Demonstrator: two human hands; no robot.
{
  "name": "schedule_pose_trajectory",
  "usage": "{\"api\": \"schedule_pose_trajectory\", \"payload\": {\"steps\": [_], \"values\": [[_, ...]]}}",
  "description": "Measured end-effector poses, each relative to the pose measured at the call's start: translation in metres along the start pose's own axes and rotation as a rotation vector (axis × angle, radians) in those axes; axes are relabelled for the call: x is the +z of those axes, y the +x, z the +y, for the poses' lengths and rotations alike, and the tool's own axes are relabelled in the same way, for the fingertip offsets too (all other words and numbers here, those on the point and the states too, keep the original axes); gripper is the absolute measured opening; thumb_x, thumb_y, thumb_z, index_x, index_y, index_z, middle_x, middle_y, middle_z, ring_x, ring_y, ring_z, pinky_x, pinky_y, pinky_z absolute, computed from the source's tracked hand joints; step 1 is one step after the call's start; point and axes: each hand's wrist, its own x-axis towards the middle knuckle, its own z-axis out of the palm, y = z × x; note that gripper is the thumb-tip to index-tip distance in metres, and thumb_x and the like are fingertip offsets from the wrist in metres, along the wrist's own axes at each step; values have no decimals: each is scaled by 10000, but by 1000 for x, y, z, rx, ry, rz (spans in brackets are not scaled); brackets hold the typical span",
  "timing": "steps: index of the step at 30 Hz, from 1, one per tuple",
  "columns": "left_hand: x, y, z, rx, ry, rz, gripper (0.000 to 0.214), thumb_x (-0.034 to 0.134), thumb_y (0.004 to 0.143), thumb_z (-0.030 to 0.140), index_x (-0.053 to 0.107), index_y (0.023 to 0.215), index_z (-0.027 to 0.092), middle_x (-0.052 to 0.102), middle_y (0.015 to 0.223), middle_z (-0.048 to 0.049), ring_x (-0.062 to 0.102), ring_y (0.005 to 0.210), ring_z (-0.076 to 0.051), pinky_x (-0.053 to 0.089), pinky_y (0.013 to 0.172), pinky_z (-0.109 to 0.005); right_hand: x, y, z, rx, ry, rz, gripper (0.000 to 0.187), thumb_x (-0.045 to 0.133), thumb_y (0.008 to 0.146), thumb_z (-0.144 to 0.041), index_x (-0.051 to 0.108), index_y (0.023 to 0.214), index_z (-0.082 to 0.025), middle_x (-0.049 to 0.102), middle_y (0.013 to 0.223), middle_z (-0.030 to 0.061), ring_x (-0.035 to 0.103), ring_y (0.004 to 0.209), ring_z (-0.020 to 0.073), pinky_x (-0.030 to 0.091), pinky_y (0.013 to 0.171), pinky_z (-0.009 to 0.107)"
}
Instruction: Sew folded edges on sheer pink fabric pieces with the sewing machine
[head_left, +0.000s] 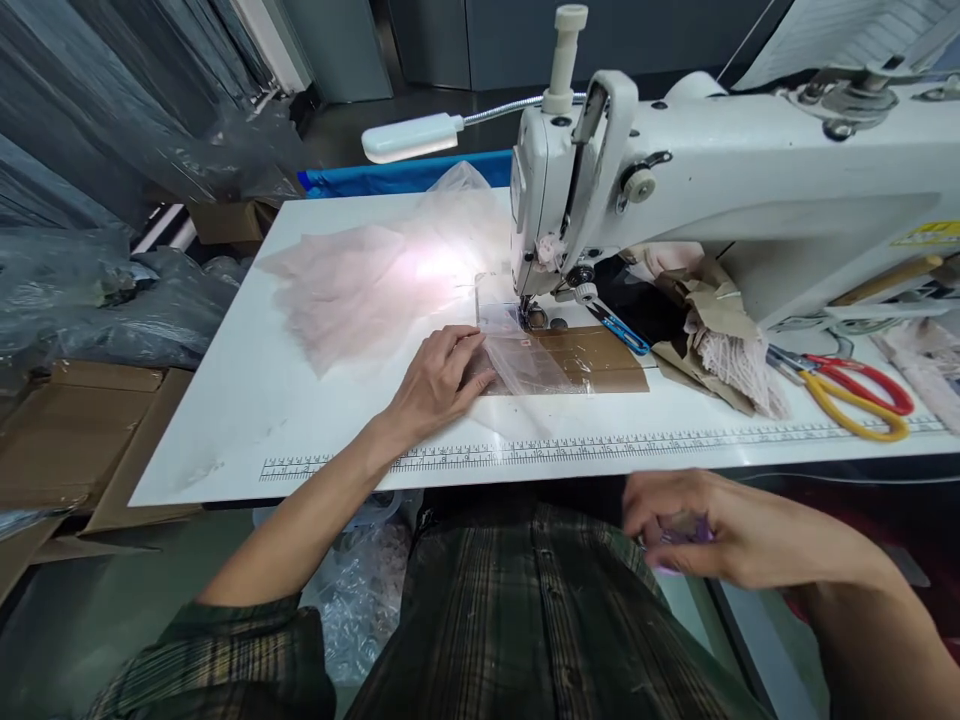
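Observation:
My left hand [444, 375] lies on the table with its fingers stretched out, resting on the edge of a sheer pale-pink fabric [360, 285]. A strip of this fabric runs under the needle area of a white sewing machine [555, 190], over a brown plate [607, 360] on the table. Below the table's front edge, my right hand [686, 525] is closed around a small, shiny purple thing [694, 530]. Its kind is hard to make out, since the fingers cover part of it.
Blue thread snips [621, 328] lie right of the needle, with yellow-and-red-handled scissors [855, 395] farther right. Crumpled brown paper and lace [731, 350] sit under the machine arm. A printed ruler [525, 452] follows the front edge. Cardboard boxes [82, 440] stand left; a lamp [412, 138] hangs above.

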Motion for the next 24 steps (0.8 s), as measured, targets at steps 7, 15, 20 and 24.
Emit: {"api": "schedule_pose_trajectory", "payload": {"steps": [7, 15, 20, 24], "values": [[-1, -1, 6, 12, -75, -23, 372, 528, 945, 353, 492, 1229, 114, 556, 1155, -149, 558, 1039, -253, 521, 855, -415, 5, 65, -2, -169, -224, 455, 341, 608, 926, -357, 600, 1244, -234, 602, 1083, 99, 604, 913, 233, 509, 809, 373], [8, -4, 2, -2, -23, -130, 510, 519, 934, 411, 372, 1349, 153, 486, 1264, -179, 484, 1139, -316, 443, 954, -510, 4, 50, -8, -277, 83, 431, 100, 604, 928, -241, 700, 909, -220, 624, 889, 60, 606, 797, 185, 506, 723, 307], [4, -2, 5, -28, -4, -97, 516, 541, 922, 415, 418, 1321, 111, 489, 1268, -202, 497, 1124, -328, 450, 924, -516, -18, 25, -15, -225, 245, -142, 231, 638, 917, -367, 733, 1014, -180, 680, 935, 90, 647, 765, 178, 518, 686, 279], [-1, 0, 11, -81, -9, -28, 388, 515, 944, 386, 517, 1213, 106, 550, 1175, -165, 543, 1054, -285, 482, 888, -467, -28, 67, -6, -163, -73, 392, 191, 602, 935, -341, 713, 1036, -221, 686, 1001, 82, 640, 919, 234, 521, 850, 378]]}}
